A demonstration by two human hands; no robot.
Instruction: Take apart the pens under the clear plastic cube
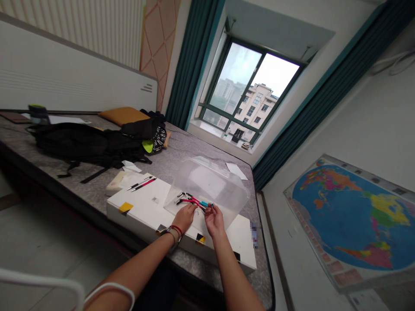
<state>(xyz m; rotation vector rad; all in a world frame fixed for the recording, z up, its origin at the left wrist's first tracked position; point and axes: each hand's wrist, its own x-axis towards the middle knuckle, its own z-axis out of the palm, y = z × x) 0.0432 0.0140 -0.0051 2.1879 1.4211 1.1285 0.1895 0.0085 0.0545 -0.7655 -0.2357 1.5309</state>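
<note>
Several pens (193, 200), with red, blue and black parts, lie in a loose bunch at the open front of a clear plastic bin (223, 190). My left hand (184, 217) is closed at the near side of the bunch, its fingertips pinching pens. My right hand (215, 219), palm turned up, pinches the blue end of the bunch between thumb and fingers. How many pens each hand grips is hidden. Beneath the bin and hands is a long white box (142, 203). On its left part lie a red pen (144, 184) and a black-and-silver pen (138, 183), side by side.
Yellow-and-black tape (126, 207) marks the white box's front edge. A black backpack (84, 142) lies on the grey mattress (181, 142), with crumpled tissue (131, 166) near its strap. A white paper (236, 171) is behind the bin. A white cable (42, 278) crosses the lower left.
</note>
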